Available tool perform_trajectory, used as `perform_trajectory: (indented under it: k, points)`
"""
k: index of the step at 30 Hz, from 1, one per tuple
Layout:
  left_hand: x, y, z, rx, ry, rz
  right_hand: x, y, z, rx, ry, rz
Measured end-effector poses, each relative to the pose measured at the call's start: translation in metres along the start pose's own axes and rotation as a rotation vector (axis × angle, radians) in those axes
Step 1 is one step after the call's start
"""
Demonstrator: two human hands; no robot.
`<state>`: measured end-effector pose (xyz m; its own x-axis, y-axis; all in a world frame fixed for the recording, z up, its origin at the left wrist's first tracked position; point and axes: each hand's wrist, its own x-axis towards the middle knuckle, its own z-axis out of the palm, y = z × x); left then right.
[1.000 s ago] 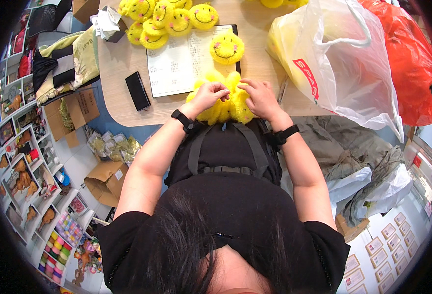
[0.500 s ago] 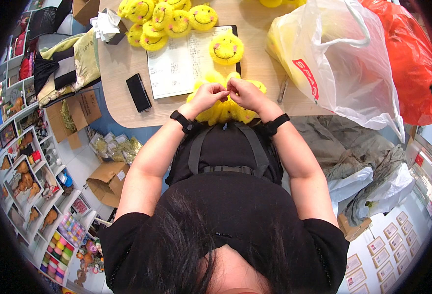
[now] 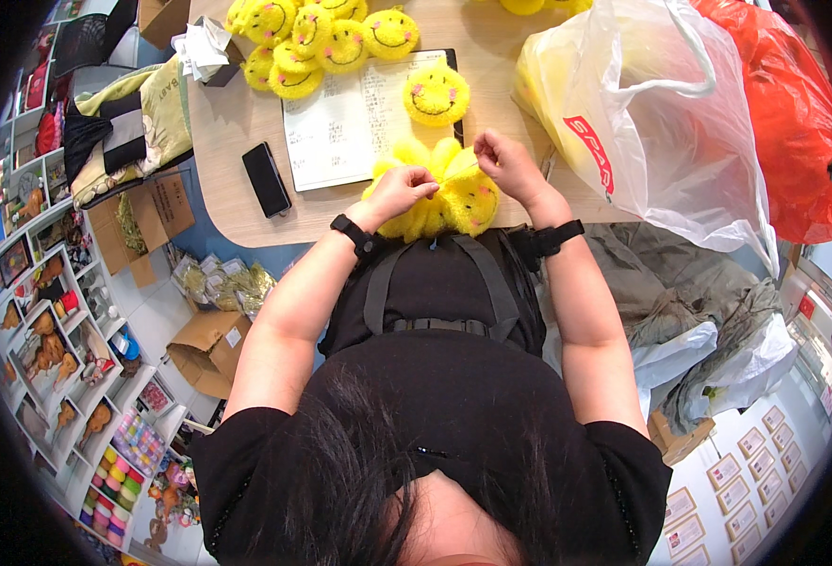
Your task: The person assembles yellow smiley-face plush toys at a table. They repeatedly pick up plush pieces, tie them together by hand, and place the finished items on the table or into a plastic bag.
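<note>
At the table's near edge lies a bunch of fuzzy yellow smiley plush pieces (image 3: 472,205), gathered close to my body. My left hand (image 3: 403,192) is closed in a pinch over the left side of the bunch; what its fingertips hold is too small to make out. Up and to the right, my right hand (image 3: 510,167) is also pinched closed, apart from the left. A fine pale thread seems to run between the two hands, above the plush. One loose smiley plush (image 3: 436,95) rests on the open notebook (image 3: 331,141) just beyond.
More smiley plushes (image 3: 343,44) are piled at the far left of the table (image 3: 227,179). A black phone (image 3: 266,179) lies left of the notebook. A white plastic bag (image 3: 651,123) and a red bag (image 3: 783,123) fill the right side. A pen (image 3: 549,167) lies by the white bag.
My right hand has drawn away from the left, to the right and slightly up, uncovering more of the plush bunch. My left hand has stayed nearly in place.
</note>
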<state>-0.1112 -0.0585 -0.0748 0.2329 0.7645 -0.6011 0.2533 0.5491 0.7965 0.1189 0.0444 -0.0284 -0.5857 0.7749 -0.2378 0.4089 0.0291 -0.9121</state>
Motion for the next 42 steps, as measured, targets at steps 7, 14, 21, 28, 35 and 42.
perform_trajectory:
  k: [7,14,21,28,35,42]
  points:
    - [0.0,0.003,0.001,0.03,-0.01,0.0,-0.005,-0.013,0.01,-0.4,0.105,-0.149]
    - [0.001,0.002,0.002,0.017,0.018,0.008,-0.005,-0.02,0.059,-0.214,-0.06,-0.013]
    - [0.006,0.0,-0.004,-0.028,-0.001,-0.034,-0.004,-0.004,0.067,-0.189,-0.103,0.021]
    - [0.012,-0.006,-0.004,-0.061,-0.003,-0.036,-0.005,0.002,0.07,-0.219,-0.077,0.041]
    - [0.016,-0.01,-0.002,-0.168,0.017,-0.008,-0.009,0.005,0.072,-0.28,-0.009,-0.048]
    - [0.024,-0.011,-0.003,-0.17,0.075,-0.031,-0.013,0.011,0.079,-0.433,0.086,-0.317]
